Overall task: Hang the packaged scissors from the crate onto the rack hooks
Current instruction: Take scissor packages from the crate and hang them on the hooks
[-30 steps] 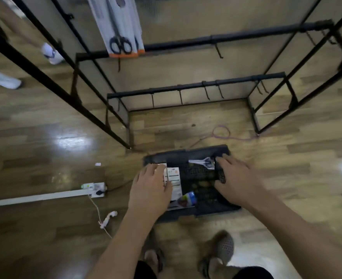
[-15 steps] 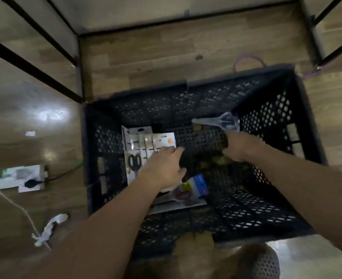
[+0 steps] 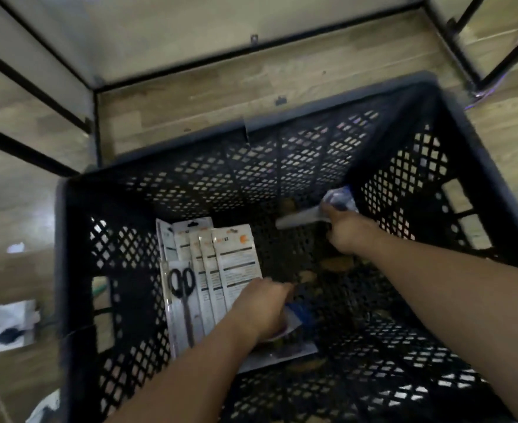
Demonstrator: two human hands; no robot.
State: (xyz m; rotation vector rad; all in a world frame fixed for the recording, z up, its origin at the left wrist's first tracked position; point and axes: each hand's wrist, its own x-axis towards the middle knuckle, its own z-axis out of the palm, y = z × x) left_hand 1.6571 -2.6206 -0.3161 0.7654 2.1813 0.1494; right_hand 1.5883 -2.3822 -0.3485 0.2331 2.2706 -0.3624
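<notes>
We're looking straight down into the black lattice crate (image 3: 74, 254), which fills most of the frame. Both arms are reaching in from the lower edge. In the left half of the crate floor lies a stack of packaged scissors (image 3: 221, 264), fanned out like cards, and the leftmost pack shows black-handled scissors (image 3: 181, 283) through its window. The left hand (image 3: 260, 306) is down on the near end of that fan with its fingers bent over the cards; whether it's pinching one, I cannot tell. A blue-labelled pack (image 3: 300, 319) peeks out just right of it, partly under the hand.

Over to centre right: the right hand (image 3: 349, 230) is curled into a fist around a loose scissors pack (image 3: 300, 219), pale and blurred, close to the crate's far right corner and well apart from the fan.

Outside the crate there's wooden floor (image 3: 190, 96), the dark bars of the rack frame (image 3: 22, 146) across the upper left, and a white power strip (image 3: 4, 325) at the left edge.
</notes>
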